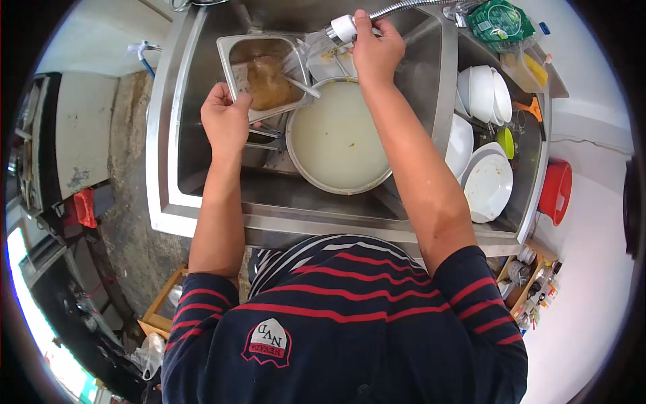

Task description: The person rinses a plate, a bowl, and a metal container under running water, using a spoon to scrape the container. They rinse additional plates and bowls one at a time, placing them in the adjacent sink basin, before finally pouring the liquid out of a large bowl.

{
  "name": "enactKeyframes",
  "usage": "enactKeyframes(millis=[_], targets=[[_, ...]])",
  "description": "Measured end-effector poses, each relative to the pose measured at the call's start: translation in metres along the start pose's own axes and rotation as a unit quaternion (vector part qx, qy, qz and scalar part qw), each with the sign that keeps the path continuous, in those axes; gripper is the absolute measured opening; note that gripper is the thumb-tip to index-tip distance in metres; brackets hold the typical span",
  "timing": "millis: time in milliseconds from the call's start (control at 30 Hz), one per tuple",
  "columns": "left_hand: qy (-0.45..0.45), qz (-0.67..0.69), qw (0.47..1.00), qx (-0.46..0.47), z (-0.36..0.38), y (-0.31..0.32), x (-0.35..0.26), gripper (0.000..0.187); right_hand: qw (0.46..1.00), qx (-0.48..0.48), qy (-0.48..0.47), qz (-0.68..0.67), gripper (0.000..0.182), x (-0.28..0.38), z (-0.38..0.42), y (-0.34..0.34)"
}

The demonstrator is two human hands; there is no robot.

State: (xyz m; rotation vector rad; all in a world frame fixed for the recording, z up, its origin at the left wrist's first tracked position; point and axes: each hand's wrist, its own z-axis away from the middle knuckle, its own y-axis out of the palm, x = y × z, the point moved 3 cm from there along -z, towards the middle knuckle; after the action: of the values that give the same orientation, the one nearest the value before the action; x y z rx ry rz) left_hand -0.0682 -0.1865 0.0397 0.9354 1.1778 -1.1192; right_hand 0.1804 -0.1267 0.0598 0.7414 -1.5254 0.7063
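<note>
My left hand (227,120) grips the near left rim of a rectangular metal pan (232,50), thumb over the edge. Brownish water lies in the pan, and a spoon-like utensil (304,87) rests across its right side. With my right hand (378,50) I hold a white sprayer head (343,29) on a flexible metal hose (404,5). Water sprays from it leftward to the pan. Just below and right of the pan stands a large round pot (340,145) full of cloudy liquid with small bits floating in it.
The steel sink (202,185) surrounds pan and pot. In the right basin are white bowls (481,94), white plates (489,187), a lime-green item (506,143) and an orange-handled tool (535,108). A green plastic packet (499,23) lies at the back right. A red basin (556,192) hangs outside.
</note>
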Motion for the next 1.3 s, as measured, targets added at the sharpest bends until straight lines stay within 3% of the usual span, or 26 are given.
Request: enactKeyframes(millis=[300,900,1100,1200,1300], targets=[[0.060,-0.051,0.996,-0.035,0.006,0.003,-0.009,0.015,0.997,0.012,-0.047,0.061,0.035,0.002,0.002,-0.006],[0.157,-0.118,0.977,-0.087,0.002,0.003,0.001,0.017,1.000,0.014,0.005,0.027,0.032,-0.004,0.004,-0.011],[0.180,-0.098,0.972,-0.114,-0.001,-0.001,0.001,0.016,0.997,0.029,-0.069,0.032,0.028,-0.030,-0.012,-0.011],[0.183,-0.078,0.972,-0.125,0.000,-0.002,-0.002,0.016,0.996,0.024,-0.066,0.046,0.030,-0.033,-0.010,-0.013],[0.180,-0.057,0.973,-0.133,0.003,-0.001,-0.009,0.016,0.998,0.066,-0.004,0.018,0.028,-0.026,0.000,-0.018]])
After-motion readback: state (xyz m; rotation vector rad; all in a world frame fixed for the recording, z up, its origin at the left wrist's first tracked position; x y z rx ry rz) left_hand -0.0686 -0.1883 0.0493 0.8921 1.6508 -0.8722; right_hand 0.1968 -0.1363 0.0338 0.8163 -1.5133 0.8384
